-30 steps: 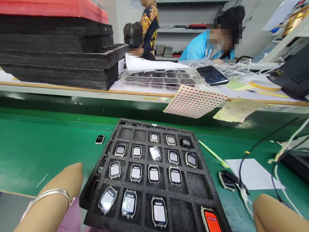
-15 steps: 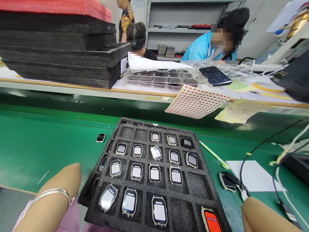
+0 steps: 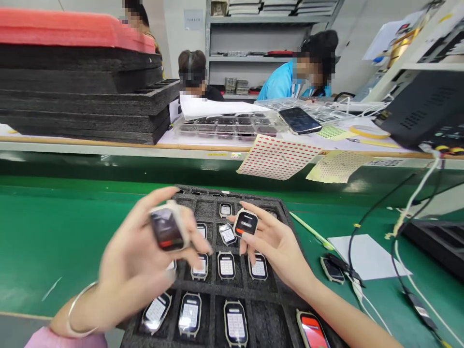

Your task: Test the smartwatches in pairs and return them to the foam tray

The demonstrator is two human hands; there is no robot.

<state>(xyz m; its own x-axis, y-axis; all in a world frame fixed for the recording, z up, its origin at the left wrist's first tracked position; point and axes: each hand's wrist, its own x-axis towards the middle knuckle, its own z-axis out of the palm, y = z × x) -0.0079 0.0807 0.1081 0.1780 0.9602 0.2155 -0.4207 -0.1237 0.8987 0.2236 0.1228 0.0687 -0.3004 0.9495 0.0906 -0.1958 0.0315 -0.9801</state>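
Observation:
My left hand, smeared by motion, is closed around a strapless smartwatch over the left side of a black foam tray. Its dark screen carries a red strip near the bottom. To the right, my right hand pinches a second smartwatch by its edges, a red mark low on its screen. Below my hands, several watches sit in the tray's square pockets, such as a lit watch with a white grid. In the front right pocket lies a watch with a red screen. My hands hide some pockets.
At the right, a watch with a cable lies beside white paper and a green pen. On the shelf behind are stacked black foam trays, a phone and clear plastic trays. Several people are beyond.
Both hands have come in over the tray, each now with a smartwatch in its fingers; before, only the forearms showed. The camera view has shifted slightly to the right and up.

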